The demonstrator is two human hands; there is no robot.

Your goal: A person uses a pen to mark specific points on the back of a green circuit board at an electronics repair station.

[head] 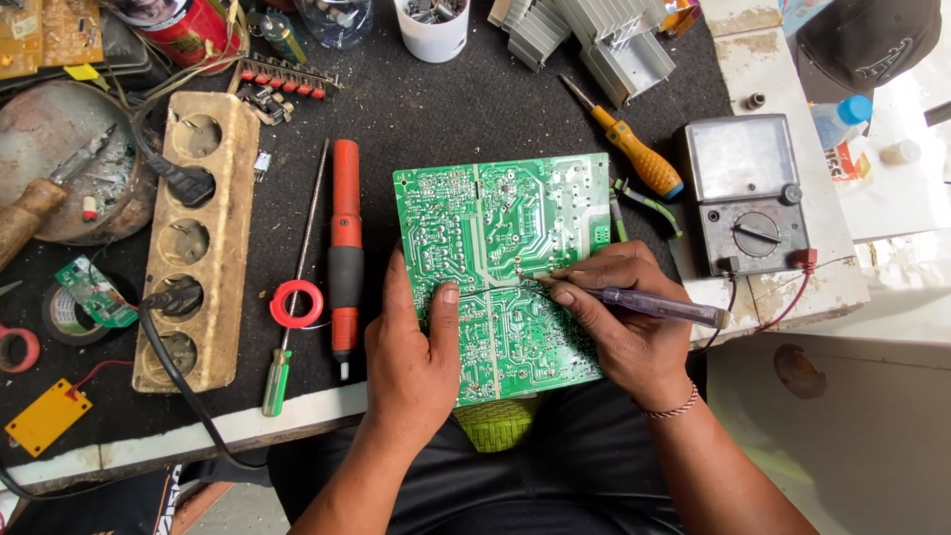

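Table (416, 119), dark mat on top, carries everything. Landmark: green circuit board (505, 267), solder side up, lying tilted at the table's near edge, its lower corner overhanging toward the person's lap.

Left of the board: long wooden socket strip (193, 238) with two black plugs seated in it. Between strip and board: red-and-black soldering tool (345, 253) lying lengthwise, a thin green-handled screwdriver (289, 297) beside it, and a red ring (296, 303) resting over the screwdriver shaft.

Right of the board: grey analog multimeter (748, 193) on a white block, red lead plugged at its lower right. Between meter and board, upper side: orange-handled screwdriver (634, 149).

Above the board: white cup (432, 30) of small parts, and grey aluminium heat sinks (594, 40).

Left hand (416, 362): grip closed over the board's lower-left edge, thumb flat on the top face, fingers underneath and hidden.

Right hand (624, 317): pen-style grip pinched shut on a clear violet tester screwdriver (654, 305); tip touching the board near its centre, handle pointing right toward the meter.
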